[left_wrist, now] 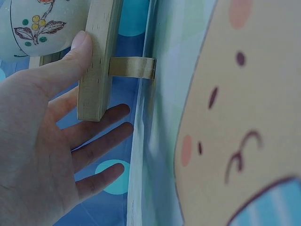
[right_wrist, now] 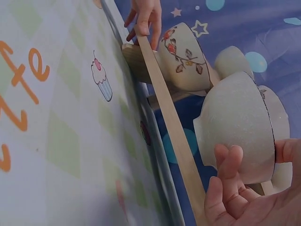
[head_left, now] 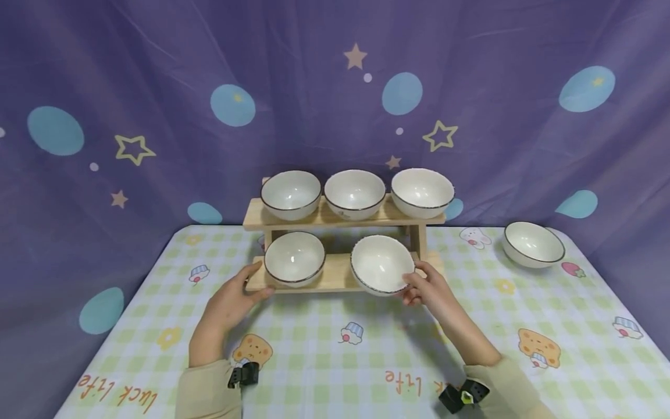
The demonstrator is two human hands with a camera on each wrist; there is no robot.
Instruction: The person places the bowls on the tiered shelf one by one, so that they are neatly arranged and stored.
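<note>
A white bowl with a dark rim (head_left: 381,265) is in my right hand (head_left: 426,286), thumb at its rim and fingers against its outer wall. In the right wrist view, a gap shows between this bowl's (right_wrist: 240,127) foot and the lower board's front strip. My left hand (head_left: 230,302) holds the left end of the two-tier wooden rack (head_left: 337,273). In the left wrist view its thumb presses the board's front edge (left_wrist: 96,84), while the other fingers extend past the end. Beside that hand, another bowl (head_left: 295,259) sits on the lower tier, painted with flowers outside.
Along the upper tier stand three matching bowls: left (head_left: 291,195), middle (head_left: 355,194) and right (head_left: 422,192). One more bowl (head_left: 533,244) rests on the tablecloth (head_left: 314,361) at the far right. A purple curtain (head_left: 324,134) hangs right behind the rack.
</note>
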